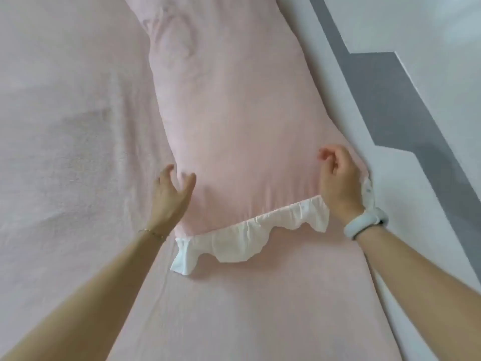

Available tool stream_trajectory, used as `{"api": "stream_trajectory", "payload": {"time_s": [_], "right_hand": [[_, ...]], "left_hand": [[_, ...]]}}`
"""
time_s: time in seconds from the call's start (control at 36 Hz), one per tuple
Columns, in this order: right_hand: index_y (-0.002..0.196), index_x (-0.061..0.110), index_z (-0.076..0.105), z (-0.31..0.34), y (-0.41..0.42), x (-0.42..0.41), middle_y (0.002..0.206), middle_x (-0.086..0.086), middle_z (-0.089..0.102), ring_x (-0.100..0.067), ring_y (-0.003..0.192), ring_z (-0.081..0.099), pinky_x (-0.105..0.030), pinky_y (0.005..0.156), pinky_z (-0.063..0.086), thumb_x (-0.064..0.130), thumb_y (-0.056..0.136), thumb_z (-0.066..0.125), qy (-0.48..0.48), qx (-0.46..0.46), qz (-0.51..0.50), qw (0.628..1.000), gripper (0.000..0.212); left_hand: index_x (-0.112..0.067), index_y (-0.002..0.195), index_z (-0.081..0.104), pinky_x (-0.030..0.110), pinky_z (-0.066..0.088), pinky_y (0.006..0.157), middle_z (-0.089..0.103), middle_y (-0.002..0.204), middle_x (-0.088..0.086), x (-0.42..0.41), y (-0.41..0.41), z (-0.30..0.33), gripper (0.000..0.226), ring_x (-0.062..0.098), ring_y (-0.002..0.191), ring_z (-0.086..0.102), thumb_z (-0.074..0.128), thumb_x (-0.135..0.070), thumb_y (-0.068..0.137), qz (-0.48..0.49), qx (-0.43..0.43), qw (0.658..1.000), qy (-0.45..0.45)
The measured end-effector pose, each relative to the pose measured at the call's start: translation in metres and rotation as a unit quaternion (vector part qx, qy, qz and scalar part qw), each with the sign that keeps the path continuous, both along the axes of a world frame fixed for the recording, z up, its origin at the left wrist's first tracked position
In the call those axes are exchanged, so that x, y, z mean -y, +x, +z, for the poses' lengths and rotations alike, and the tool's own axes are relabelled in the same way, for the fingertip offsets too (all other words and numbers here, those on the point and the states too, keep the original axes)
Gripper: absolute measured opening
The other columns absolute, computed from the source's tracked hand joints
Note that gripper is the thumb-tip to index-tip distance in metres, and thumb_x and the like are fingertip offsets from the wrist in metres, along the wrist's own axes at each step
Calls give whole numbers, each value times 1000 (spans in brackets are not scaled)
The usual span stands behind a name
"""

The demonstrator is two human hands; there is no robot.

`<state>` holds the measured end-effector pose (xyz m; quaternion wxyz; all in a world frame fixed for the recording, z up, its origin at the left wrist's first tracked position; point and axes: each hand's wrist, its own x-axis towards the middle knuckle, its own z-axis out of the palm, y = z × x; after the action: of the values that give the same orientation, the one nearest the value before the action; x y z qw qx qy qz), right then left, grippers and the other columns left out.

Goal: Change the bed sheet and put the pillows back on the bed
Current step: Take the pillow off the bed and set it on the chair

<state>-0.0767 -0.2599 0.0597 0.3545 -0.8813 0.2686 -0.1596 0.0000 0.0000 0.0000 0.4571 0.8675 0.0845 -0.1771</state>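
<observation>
A pink pillow with a white ruffled edge lies on the pink bed sheet, along the wall side of the bed. My left hand presses with spread fingers against the pillow's left side. At the pillow's right corner by the wall, my right hand hovers with its fingers loosely curled and holds nothing. A further pink pillow lies beyond the first.
A white wall with a grey stepped band runs along the right side of the bed. The pink sheet spreads wide to the left and toward me.
</observation>
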Motion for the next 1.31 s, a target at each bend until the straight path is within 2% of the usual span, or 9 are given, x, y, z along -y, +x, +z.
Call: {"api": "stream_trajectory", "payload": {"time_s": [0.11,0.31,0.42,0.5,0.67,0.75,0.92,1.11,1.31], "right_hand": [[125,3,50,-2,64,36,127,-17,51,-31,119,45,-36,100,33,12,93,42,-68,-27,-13,997,34],[147,13,21,-25,102,69,150,-13,31,-32,135,32,-38,109,25,43,97,25,5,-194,-68,979,59],[141,5,35,-23,98,59,143,-15,41,-33,129,40,-36,103,30,49,95,25,12,-222,-55,973,64],[128,5,50,-10,93,45,129,-15,54,-33,115,51,-34,90,37,49,94,29,10,-193,-46,980,60],[88,10,54,15,39,1,76,2,52,-19,69,49,-28,63,31,43,95,38,26,-130,-51,990,37],[78,13,52,24,-15,-31,86,-7,58,-26,83,52,-28,69,30,41,96,41,56,-128,-43,989,36],[127,6,53,22,-135,-84,122,-15,59,-31,113,53,-31,86,37,38,96,43,113,-193,-69,972,45],[104,15,52,31,-216,-100,95,-11,58,-30,90,53,-36,76,37,41,98,34,105,-301,-51,947,33],[122,6,50,13,-173,-84,120,-16,56,-33,110,51,-35,84,35,38,100,29,101,-317,-52,942,44]], "left_hand": [[-17,150,11,39,18,116,16,155,7,21,55,-3,88,21,143,17,56,-56,85,10,8,999,-38],[-26,151,-2,42,17,114,10,157,-2,34,99,-33,100,21,142,19,55,-67,79,117,-110,972,-169],[-19,149,11,44,37,107,35,147,3,28,92,-34,108,24,128,43,67,-66,69,125,-138,960,-209],[-17,148,19,34,34,108,39,142,-3,26,83,-13,106,17,128,43,68,-64,67,118,-95,967,-203],[-19,115,53,17,47,77,62,108,-9,-16,41,39,40,1,91,59,65,-42,84,126,27,978,-164],[-17,121,52,30,49,84,63,110,-6,-50,0,58,53,11,96,61,66,-48,80,123,7,984,-128],[-15,129,47,39,46,94,60,119,1,-100,-114,69,85,19,107,58,60,-63,61,117,-76,989,-55],[-17,135,37,37,45,90,51,126,2,-139,-203,63,101,20,105,55,62,-68,51,127,-185,973,-54],[-11,147,21,29,29,98,34,145,9,-136,-154,33,71,22,131,36,50,-47,93,127,-166,975,-74]]}}
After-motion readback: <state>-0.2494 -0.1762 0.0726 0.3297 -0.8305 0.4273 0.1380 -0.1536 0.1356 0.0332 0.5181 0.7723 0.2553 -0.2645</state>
